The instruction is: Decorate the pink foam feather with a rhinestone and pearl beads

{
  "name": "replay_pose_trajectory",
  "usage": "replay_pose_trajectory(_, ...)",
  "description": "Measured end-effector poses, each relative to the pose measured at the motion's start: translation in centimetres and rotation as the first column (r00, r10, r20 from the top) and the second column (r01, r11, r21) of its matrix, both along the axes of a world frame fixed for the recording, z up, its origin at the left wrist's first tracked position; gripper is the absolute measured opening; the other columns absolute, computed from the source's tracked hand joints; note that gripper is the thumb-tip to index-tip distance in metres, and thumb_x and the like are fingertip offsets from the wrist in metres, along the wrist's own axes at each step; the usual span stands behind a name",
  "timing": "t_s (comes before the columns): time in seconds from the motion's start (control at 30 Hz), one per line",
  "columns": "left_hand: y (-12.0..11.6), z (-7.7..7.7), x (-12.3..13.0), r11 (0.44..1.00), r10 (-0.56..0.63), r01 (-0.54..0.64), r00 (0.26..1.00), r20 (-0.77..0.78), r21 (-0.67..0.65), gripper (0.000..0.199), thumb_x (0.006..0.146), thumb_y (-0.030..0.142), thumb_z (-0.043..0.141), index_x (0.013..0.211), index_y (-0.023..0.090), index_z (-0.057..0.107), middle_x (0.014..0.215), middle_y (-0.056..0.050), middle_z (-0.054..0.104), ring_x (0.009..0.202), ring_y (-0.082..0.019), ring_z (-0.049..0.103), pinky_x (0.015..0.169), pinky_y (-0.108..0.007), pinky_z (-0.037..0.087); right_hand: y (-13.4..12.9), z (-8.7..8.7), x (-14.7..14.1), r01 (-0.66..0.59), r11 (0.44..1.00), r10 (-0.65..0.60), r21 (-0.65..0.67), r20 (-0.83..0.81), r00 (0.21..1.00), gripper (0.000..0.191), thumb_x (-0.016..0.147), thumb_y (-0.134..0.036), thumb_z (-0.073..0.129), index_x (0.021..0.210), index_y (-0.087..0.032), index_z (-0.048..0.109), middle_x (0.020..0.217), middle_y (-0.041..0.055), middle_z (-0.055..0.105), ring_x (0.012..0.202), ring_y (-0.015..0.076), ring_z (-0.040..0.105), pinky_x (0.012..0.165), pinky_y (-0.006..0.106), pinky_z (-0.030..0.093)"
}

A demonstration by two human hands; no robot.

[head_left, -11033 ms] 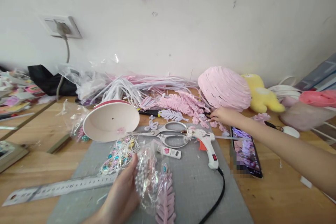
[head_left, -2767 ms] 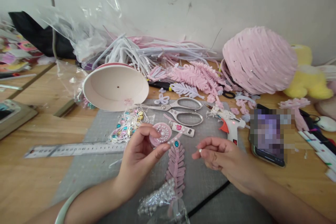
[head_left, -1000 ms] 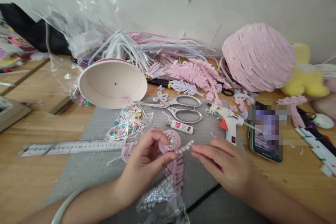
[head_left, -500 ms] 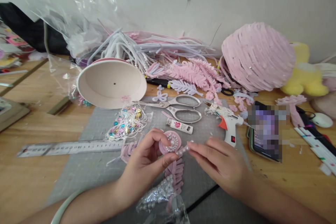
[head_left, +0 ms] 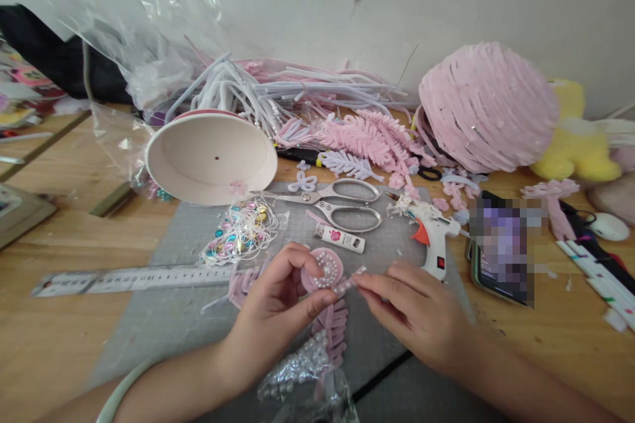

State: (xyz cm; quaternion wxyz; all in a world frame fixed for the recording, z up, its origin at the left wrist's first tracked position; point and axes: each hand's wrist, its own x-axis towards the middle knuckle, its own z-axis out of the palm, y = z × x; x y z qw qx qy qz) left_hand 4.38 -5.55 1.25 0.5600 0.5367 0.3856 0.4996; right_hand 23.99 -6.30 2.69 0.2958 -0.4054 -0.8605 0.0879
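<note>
Between its thumb and fingers, my left hand (head_left: pixel 282 291) grips a round pink disc (head_left: pixel 333 263) with rings of small pearl beads on it. My right hand (head_left: pixel 414 304) pinches the end of a short strip of pearl beads (head_left: pixel 350 281) that runs out from the disc's lower right edge. Beneath the hands, a pink leaf shape of fuzzy stems (head_left: pixel 336 330) lies on the grey cutting mat (head_left: pixel 153 317). A clear bag of pearl beads (head_left: pixel 300 367) rests partly over it. A lighter (head_left: pixel 339 238) lies just beyond the disc.
Scissors (head_left: pixel 330 201) and a tangle of strung colored beads (head_left: pixel 241 231) lie behind the hands. On the left are a steel ruler (head_left: pixel 133 279) and a cream bowl-like container (head_left: pixel 213 165). A white glue gun (head_left: pixel 431 244) and a phone (head_left: pixel 501 251) stand at the right.
The right hand has shifted very slightly at the bead strip, and the disc has tilted a little. Both grips stay the same.
</note>
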Motion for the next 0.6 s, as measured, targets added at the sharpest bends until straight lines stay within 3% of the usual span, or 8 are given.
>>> replay_pose_trajectory(0.6, -0.04, 0.24, 0.07, 1.000, 0.010, -0.010, 1.000, -0.021, 0.009, 0.016, 0.073, 0.017, 0.070, 0.073, 0.018, 0.054, 0.071, 0.001, 0.049, 0.066, -0.011, 0.047, 0.060, -0.020, 0.041, -0.11, 0.17, -0.07, 0.020, 0.999, -0.019, -0.041, 0.022, 1.000, 0.021, 0.091, -0.022, 0.046, 0.097, -0.016, 0.065, 0.063, 0.0005, 0.057, 0.058, 0.0105, 0.054, 0.054, 0.021, 0.043)
